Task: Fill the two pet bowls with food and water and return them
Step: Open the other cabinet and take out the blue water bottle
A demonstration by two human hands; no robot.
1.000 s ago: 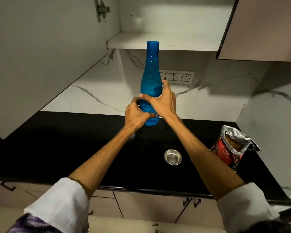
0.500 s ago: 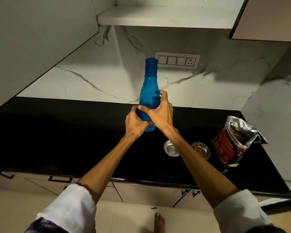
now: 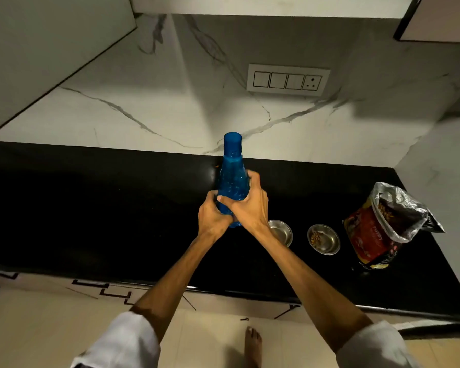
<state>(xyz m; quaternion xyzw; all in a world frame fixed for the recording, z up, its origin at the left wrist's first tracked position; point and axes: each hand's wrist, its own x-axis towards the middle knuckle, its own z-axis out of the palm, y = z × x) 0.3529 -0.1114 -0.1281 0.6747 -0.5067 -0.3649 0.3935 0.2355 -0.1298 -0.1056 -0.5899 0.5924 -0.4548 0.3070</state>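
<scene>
Hands, left (image 3: 212,217) and right (image 3: 247,208), both grasp an upright blue bottle (image 3: 232,179), cap end up, above the black counter (image 3: 91,208), two steel bowls (image 3: 280,232) just right, open counter stretching left.

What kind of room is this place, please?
Most likely a home kitchen: a black countertop under a marble backsplash with a switch panel, wall cupboards above, and two steel pet bowls beside an open food bag.
</scene>
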